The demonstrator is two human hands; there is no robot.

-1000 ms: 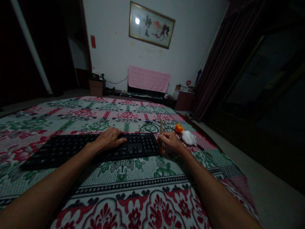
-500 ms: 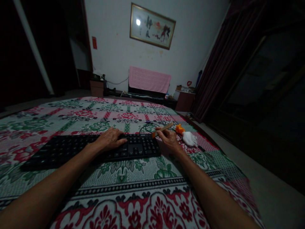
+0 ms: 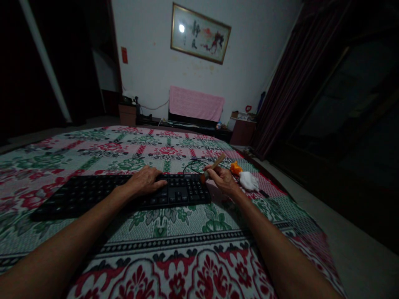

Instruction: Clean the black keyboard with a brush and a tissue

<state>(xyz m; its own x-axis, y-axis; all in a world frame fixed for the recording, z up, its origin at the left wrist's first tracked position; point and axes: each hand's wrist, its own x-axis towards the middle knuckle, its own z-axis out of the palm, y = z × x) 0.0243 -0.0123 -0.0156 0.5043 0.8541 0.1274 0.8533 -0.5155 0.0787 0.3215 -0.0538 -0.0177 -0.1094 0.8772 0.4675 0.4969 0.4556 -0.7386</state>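
A black keyboard (image 3: pixel 177 196) lies across the patterned cloth. My left hand (image 3: pixel 146 181) rests flat on its middle part, thumb stretched to the right and apart from the fingers. At the keyboard's right end, my right hand (image 3: pixel 222 179) pinches a small brush (image 3: pixel 216 162) by its wooden handle. The reddish-brown bristles point down at the upper corner of the number keys; whether they touch the keys I cannot tell. Behind the keyboard a black cable (image 3: pixel 190 166) curls on the cloth.
Right of my right hand lie an orange crumpled thing (image 3: pixel 236 167), a white cloth-like bundle (image 3: pixel 248 181) and a small dark object (image 3: pixel 264 194). The red, green and white cloth (image 3: pixel 162 245) covers the surface. Farther off, a pink towel (image 3: pixel 196 104) hangs over a dark screen.
The brush has tilted more upright, its handle end rising and its bristles lowering slightly towards the keys. My left hand has stayed in place on the keyboard.
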